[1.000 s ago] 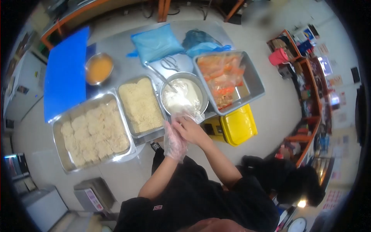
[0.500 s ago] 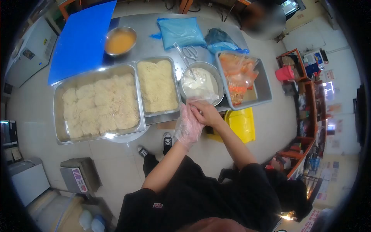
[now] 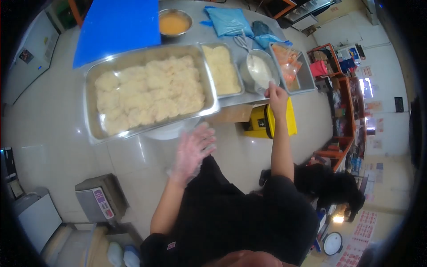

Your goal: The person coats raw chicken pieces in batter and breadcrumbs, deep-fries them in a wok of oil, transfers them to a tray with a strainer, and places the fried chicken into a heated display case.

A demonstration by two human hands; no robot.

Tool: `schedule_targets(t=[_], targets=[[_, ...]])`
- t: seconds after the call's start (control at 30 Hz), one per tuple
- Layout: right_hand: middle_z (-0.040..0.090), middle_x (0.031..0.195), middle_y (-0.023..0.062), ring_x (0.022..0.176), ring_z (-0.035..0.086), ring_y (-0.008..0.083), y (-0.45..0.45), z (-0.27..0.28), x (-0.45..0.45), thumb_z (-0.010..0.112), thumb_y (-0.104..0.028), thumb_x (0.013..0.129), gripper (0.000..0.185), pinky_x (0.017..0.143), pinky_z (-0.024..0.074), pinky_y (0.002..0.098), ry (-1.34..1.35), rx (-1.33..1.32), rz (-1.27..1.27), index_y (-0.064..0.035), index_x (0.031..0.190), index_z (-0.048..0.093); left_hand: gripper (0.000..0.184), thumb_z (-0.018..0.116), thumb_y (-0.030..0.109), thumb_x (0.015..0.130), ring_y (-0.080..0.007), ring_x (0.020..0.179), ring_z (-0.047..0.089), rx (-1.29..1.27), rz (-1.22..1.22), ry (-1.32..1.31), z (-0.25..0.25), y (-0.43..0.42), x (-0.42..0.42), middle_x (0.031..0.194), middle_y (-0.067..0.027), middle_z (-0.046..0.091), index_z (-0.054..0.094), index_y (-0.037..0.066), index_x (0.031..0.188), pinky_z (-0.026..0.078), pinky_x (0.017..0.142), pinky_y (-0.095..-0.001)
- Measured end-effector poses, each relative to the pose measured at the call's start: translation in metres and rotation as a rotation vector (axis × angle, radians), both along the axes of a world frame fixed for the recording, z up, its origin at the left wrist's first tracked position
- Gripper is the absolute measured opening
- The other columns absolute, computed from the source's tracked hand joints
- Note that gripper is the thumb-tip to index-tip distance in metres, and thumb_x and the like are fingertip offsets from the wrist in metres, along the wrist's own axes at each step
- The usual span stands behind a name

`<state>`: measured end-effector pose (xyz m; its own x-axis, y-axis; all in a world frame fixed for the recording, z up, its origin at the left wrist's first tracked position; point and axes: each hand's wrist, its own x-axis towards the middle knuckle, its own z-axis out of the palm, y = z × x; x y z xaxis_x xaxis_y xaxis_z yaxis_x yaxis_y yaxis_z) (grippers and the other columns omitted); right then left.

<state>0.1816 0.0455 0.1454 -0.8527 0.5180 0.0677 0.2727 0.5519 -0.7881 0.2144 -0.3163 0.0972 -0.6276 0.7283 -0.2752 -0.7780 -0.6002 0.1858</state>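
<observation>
My left hand (image 3: 193, 151), in a clear plastic glove, is held with fingers spread below the large metal tray (image 3: 212, 89) of crumb-coated pieces (image 3: 151, 91), touching nothing. My right hand (image 3: 276, 94), bare, has its fingers closed at the near rim of the round metal bowl (image 3: 245, 76) of white powder (image 3: 259, 69); what it holds, if anything, is too small to make out. Between the large tray and the bowl lies a smaller tray of pale crumbs (image 3: 221, 69). A grey bin (image 3: 306, 80) with orange-filled bags (image 3: 287, 62) adjoins the bowl.
A blue board (image 3: 120, 31), a bowl of orange liquid (image 3: 173, 23), a blue bag (image 3: 229, 21) and scissors (image 3: 241, 41) are farther back. A yellow bin (image 3: 289, 120) stands below the table. A scale (image 3: 100, 200) is at lower left; a dark-clothed person (image 3: 329, 184) is at right.
My hands have come apart: the gloved left has moved left and opened, the bare right has gone up and right. The view has shifted, bringing the large tray nearer the middle.
</observation>
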Motion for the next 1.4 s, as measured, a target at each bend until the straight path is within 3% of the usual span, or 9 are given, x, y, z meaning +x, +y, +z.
schedule_targets(t=[0.13, 0.2, 0.27, 0.37, 0.6, 0.9, 1.03, 1.13, 1.4], targets=[[0.057, 0.074, 0.0083, 0.074, 0.055, 0.015, -0.134, 0.023, 0.01, 0.057, -0.015, 0.085, 0.017, 0.069, 0.0434, 0.0286, 0.135, -0.049, 0.19, -0.0016, 0.076, 0.062, 0.064, 0.037, 0.054, 0.091, -0.0295, 0.122, 0.042, 0.105, 0.411, -0.108, 0.026, -0.122, -0.02, 0.132, -0.015, 0.044, 0.033, 0.009, 0.137, 0.031, 0.104, -0.0499], [0.057, 0.088, 0.0099, 0.085, 0.054, 0.0212, -0.228, 0.043, 0.004, 0.062, -0.01, 0.079, 0.009, 0.076, 0.0427, 0.0311, 0.122, 0.602, 0.346, -0.0029, 0.085, 0.062, 0.063, 0.038, 0.053, 0.091, -0.0296, 0.128, 0.035, 0.154, 0.676, -0.049, 0.032, -0.159, -0.047, 0.136, -0.015, 0.04, 0.031, 0.011, 0.138, 0.025, 0.107, -0.0503], [0.055, 0.091, 0.011, 0.089, 0.053, 0.0274, -0.319, 0.039, -0.006, 0.067, -0.013, 0.075, 0.019, 0.081, 0.0413, 0.0341, 0.086, 0.113, 0.482, -0.0043, 0.091, 0.062, 0.063, 0.039, 0.053, 0.091, -0.0294, 0.132, 0.028, 0.098, 0.903, 0.008, 0.039, -0.2, -0.074, 0.14, -0.0143, 0.034, 0.028, 0.014, 0.139, 0.021, 0.109, -0.0504], [0.046, 0.11, 0.0165, 0.099, 0.045, 0.0303, -0.457, 0.038, -0.037, 0.08, -0.026, 0.065, 0.057, 0.087, 0.038, 0.0377, 0.129, 0.105, 0.914, -0.0084, 0.113, 0.055, 0.065, 0.041, 0.053, 0.089, -0.0292, 0.136, 0.018, -0.021, 1.132, 0.041, 0.039, -0.246, -0.133, 0.146, -0.0119, 0.022, 0.024, 0.017, 0.141, 0.016, 0.111, -0.0501], [0.061, 0.094, 0.0093, 0.092, 0.056, 0.0256, -0.707, -0.028, -0.176, 0.061, -0.005, 0.08, 0.015, 0.081, 0.0451, 0.0339, 0.259, -0.45, 1.217, -0.0042, 0.094, 0.066, 0.074, 0.045, 0.053, 0.087, -0.0342, 0.137, 0.011, -0.568, 1.493, 0.185, 0.0, -0.485, -0.231, 0.15, -0.0141, 0.008, 0.012, 0.02, 0.145, 0.009, 0.111, -0.0487], [0.061, 0.091, 0.0092, 0.086, 0.057, 0.026, -0.951, -0.013, -0.329, 0.057, -0.009, 0.085, 0.013, 0.077, 0.0454, 0.0338, 0.141, -0.689, 1.801, -0.0052, 0.094, 0.065, 0.071, 0.034, 0.056, 0.091, -0.0328, 0.139, 0.006, -0.657, 1.816, 0.193, 0.032, -0.772, -0.294, 0.15, -0.0156, 0.006, 0.011, 0.016, 0.145, 0.006, 0.111, -0.0481], [0.063, 0.086, 0.0105, 0.084, 0.058, 0.0245, -0.963, -0.073, -0.436, 0.052, -0.017, 0.089, 0.019, 0.077, 0.0461, 0.0327, -0.114, -0.405, 1.61, -0.0041, 0.09, 0.066, 0.076, 0.032, 0.06, 0.089, -0.033, 0.139, 0.007, -0.422, 1.61, 0.032, -0.011, -0.866, -0.375, 0.15, -0.0159, 0.007, 0.013, 0.012, 0.145, 0.007, 0.111, -0.0476], [0.066, 0.089, 0.0083, 0.085, 0.061, 0.0206, -0.931, -0.097, -0.504, 0.051, -0.021, 0.091, 0.023, 0.077, 0.0476, 0.0305, -0.229, -0.281, 1.093, -0.0041, 0.092, 0.066, 0.077, 0.033, 0.061, 0.089, -0.0327, 0.138, 0.009, -0.333, 1.378, 0.115, -0.023, -0.905, -0.481, 0.15, -0.0164, 0.011, 0.016, 0.01, 0.144, 0.009, 0.111, -0.0472], [0.067, 0.084, 0.0107, 0.077, 0.064, 0.0138, -0.914, -0.028, -0.682, 0.057, -0.02, 0.087, 0.021, 0.072, 0.0482, 0.0267, -0.068, -0.204, 0.369, -0.002, 0.095, 0.065, 0.069, 0.034, 0.056, 0.091, -0.0321, 0.134, 0.023, -0.474, 0.905, 0.272, -0.032, -0.965, -0.77, 0.147, -0.0176, 0.018, 0.023, 0.011, 0.142, 0.022, 0.108, -0.0456]])
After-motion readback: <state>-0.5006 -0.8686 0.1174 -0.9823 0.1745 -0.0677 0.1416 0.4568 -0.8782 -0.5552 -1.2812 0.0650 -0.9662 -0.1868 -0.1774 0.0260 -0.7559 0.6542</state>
